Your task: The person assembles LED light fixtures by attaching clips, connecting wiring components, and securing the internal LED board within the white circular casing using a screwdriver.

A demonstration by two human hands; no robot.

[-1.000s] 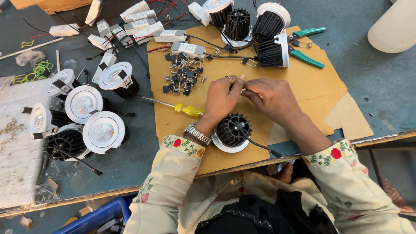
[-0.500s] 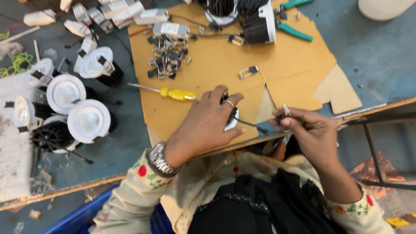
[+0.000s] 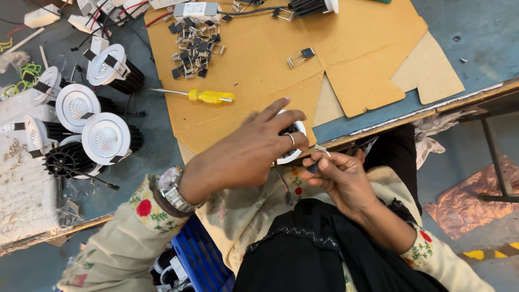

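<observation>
Just one screwdriver point(image 3: 208, 96), two hands.

Single head-worn view, looking steeply down from close above the flat brown cardboard sheet point(image 3: 259, 81) at the bench edge. Wearer's lap fills the lower frame below that sheet; grey floor to its right. No second view to overlap.
</observation>
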